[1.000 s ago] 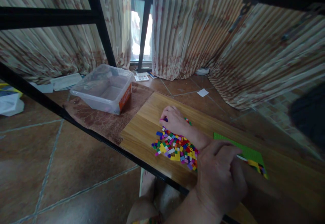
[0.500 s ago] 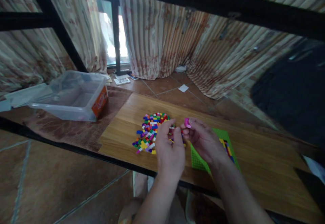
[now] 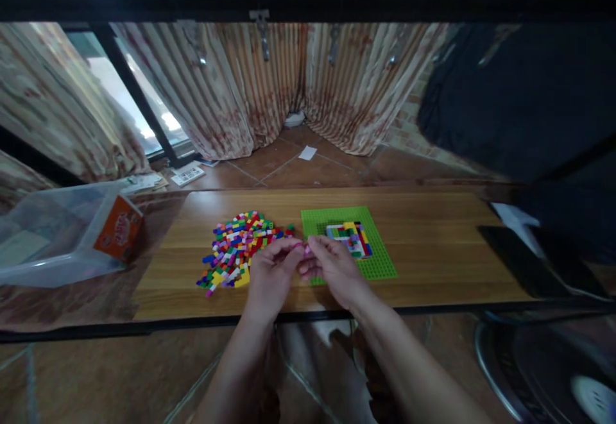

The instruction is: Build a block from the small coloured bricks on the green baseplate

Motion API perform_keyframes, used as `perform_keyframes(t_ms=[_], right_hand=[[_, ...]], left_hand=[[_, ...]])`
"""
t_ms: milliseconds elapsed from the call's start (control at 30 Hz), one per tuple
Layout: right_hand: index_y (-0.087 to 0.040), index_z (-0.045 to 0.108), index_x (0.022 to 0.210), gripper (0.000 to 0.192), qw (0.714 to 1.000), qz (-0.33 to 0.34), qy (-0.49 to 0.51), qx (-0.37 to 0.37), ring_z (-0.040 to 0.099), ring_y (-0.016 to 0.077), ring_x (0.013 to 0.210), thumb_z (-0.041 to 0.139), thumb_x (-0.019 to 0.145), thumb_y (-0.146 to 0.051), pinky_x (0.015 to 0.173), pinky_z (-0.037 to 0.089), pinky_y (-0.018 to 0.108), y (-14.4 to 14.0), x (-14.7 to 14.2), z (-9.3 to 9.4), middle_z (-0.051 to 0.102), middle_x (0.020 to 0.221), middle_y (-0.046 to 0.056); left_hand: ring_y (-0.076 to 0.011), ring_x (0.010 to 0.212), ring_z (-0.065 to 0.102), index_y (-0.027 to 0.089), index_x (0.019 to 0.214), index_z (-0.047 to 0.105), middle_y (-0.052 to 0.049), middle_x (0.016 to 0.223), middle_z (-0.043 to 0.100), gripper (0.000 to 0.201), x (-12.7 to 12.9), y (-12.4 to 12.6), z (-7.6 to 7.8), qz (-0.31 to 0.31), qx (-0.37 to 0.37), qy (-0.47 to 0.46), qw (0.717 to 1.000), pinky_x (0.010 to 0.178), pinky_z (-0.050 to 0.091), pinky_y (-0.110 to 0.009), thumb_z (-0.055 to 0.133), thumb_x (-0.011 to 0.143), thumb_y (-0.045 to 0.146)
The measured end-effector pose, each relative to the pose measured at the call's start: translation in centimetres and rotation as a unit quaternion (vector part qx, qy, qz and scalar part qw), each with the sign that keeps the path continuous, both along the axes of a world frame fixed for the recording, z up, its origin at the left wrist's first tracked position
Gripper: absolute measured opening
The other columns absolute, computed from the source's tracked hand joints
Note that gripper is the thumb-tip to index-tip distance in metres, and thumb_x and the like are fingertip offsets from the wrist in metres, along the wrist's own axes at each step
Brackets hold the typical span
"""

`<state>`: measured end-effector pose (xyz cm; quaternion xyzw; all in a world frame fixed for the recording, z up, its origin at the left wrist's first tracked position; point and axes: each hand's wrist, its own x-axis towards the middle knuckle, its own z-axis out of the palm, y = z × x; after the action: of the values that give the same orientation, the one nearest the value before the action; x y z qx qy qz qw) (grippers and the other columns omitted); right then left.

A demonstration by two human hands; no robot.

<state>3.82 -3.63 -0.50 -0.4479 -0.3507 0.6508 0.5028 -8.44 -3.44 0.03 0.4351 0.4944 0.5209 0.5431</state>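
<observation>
A small pink toy brick [image 3: 305, 249] is pinched between the fingertips of both hands, just above the board. My left hand [image 3: 272, 275] closes on its left side, thumb and forefinger together. From the other side, my right hand [image 3: 339, 271] grips it; whether it is one brick or two joined is too small to tell. Right behind my right hand lies a green baseplate [image 3: 380, 258], bearing a rectangle of coloured bricks [image 3: 355, 239], partly hidden by the fingers. A heap of loose mixed bricks [image 3: 235, 244] spreads beyond my left hand.
The wooden board [image 3: 433, 238] carries the bricks and baseplate. A clear plastic bin [image 3: 62, 270] with an orange label stands at the left. Dark flat panels [image 3: 503, 260] lie at the right end. A black bar [image 3: 308, 0] crosses above, before striped curtains [image 3: 240, 90].
The view has swung right and levelled, bringing the whole baseplate into sight. My left hand, open beside the pink brick before, has come together with my right hand on it.
</observation>
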Motion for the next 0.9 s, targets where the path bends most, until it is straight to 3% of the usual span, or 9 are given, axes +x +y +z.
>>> perform_keyframes(t_ms=[300,467,567,767,900], right_hand=[[-0.021,0.066,0.085,0.015,0.971,-0.006,-0.203,0.127,0.066,0.0149,0.059,0.055,0.088,-0.031,0.054,0.052,0.026,0.7,0.3,-1.2,0.068,0.067,0.000],[-0.020,0.068,0.086,0.018,0.912,-0.022,-0.366,0.185,0.063,0.0157,0.061,0.051,0.092,-0.021,0.062,0.048,0.028,0.8,-0.5,-1.2,0.067,0.065,0.001],[-0.019,0.068,0.086,0.018,0.869,-0.023,-0.448,0.208,0.065,0.0171,0.069,0.051,0.093,-0.019,0.068,0.047,0.029,0.8,-1.1,-1.2,0.071,0.074,0.004],[-0.017,0.067,0.086,0.022,0.785,0.040,-0.578,0.217,0.066,0.0193,0.076,0.047,0.091,-0.008,0.068,0.045,0.029,0.9,-1.8,-2.4,0.073,0.085,0.009],[-0.016,0.066,0.089,0.022,0.769,0.058,-0.599,0.214,0.067,0.0191,0.078,0.047,0.088,-0.005,0.069,0.046,0.028,1.3,-1.8,-2.8,0.073,0.090,0.010]], left_hand=[[-0.0135,0.070,0.064,0.015,0.078,0.076,-0.002,0.075,0.074,0.017,0.2,0.8,-0.5,0.088,-0.006,0.029,0.996,0.071,0.050,-0.026,0.078,0.063,0.024],[-0.0147,0.071,0.065,0.014,0.077,0.076,-0.003,0.075,0.075,0.016,0.1,0.9,-0.7,0.122,-0.010,0.085,0.989,0.073,0.051,-0.027,0.076,0.064,0.023],[-0.0161,0.070,0.066,0.014,0.077,0.076,-0.003,0.074,0.075,0.015,-0.3,1.2,-0.9,0.150,-0.005,0.123,0.981,0.072,0.052,-0.028,0.075,0.066,0.024],[-0.0156,0.073,0.067,0.014,0.087,0.075,-0.003,0.079,0.075,0.024,-1.4,1.6,-1.6,0.156,0.012,0.134,0.978,0.071,0.052,-0.027,0.074,0.068,0.029],[-0.0161,0.077,0.068,0.015,0.097,0.074,-0.004,0.085,0.075,0.031,-1.1,1.7,-1.9,0.122,0.022,0.107,0.986,0.077,0.053,-0.029,0.074,0.070,0.028]])
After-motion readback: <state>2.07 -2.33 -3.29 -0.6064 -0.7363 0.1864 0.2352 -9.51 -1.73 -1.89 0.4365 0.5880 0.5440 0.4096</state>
